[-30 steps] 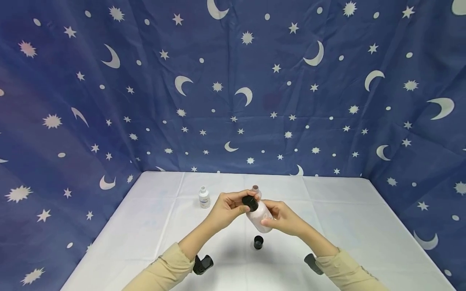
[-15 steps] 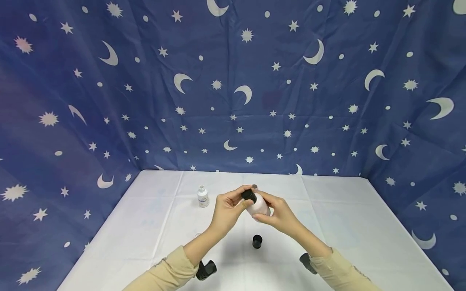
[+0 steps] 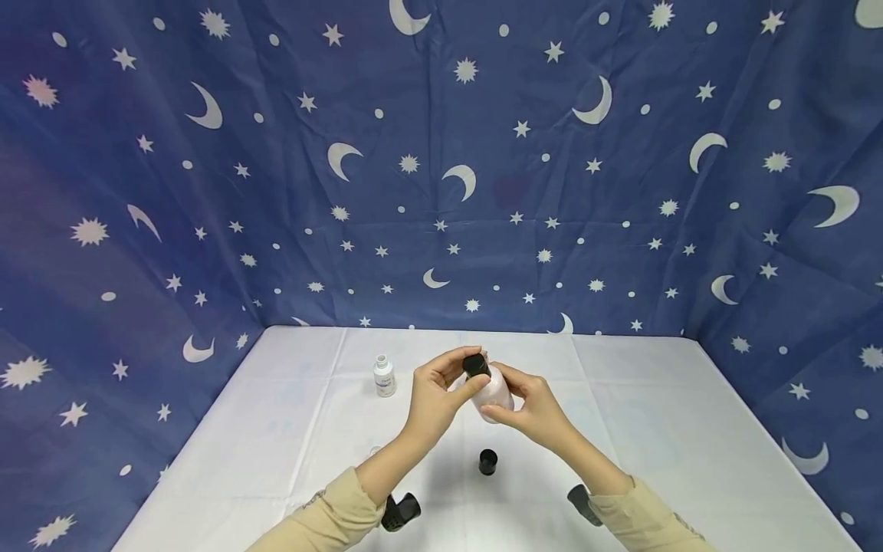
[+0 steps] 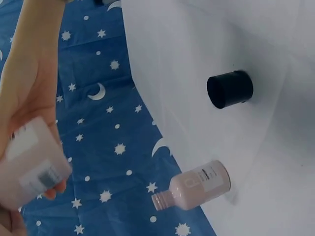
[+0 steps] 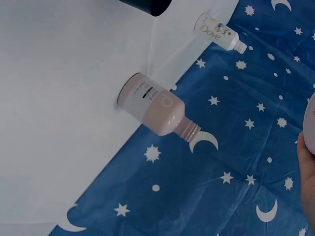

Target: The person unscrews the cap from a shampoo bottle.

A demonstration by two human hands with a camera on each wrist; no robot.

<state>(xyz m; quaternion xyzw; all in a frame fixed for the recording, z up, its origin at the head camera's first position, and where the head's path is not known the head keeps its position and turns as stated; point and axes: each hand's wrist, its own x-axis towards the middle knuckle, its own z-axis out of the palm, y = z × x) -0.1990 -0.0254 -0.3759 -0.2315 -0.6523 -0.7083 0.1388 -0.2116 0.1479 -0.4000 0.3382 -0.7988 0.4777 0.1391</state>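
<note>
In the head view, my left hand (image 3: 436, 392) pinches a black cap (image 3: 476, 364) at the neck of a pale pink bottle (image 3: 495, 399). My right hand (image 3: 536, 412) grips that bottle's body, thumb on the near side. Held above the table, the bottle tilts with its capped end toward the upper left. The left wrist view shows the base end of this held bottle (image 4: 37, 164). A second pink bottle (image 5: 152, 105), uncapped, stands on the table, mostly hidden behind my hands in the head view. A loose black cap (image 3: 487, 461) lies nearer me on the cloth.
An uncapped white Dove bottle (image 3: 384, 376) stands at the back left of the white-covered table (image 3: 641, 429). Something small and pale (image 3: 375, 451) shows partly behind my left forearm. Black wrist cameras (image 3: 402, 511) hang by the sleeves. A blue star-and-moon curtain (image 3: 441, 192) encloses the table.
Both hands have moved up and slightly away with the bottle, which now stands steeper. My left fingers have shifted around the black cap. The things on the table have stayed put.
</note>
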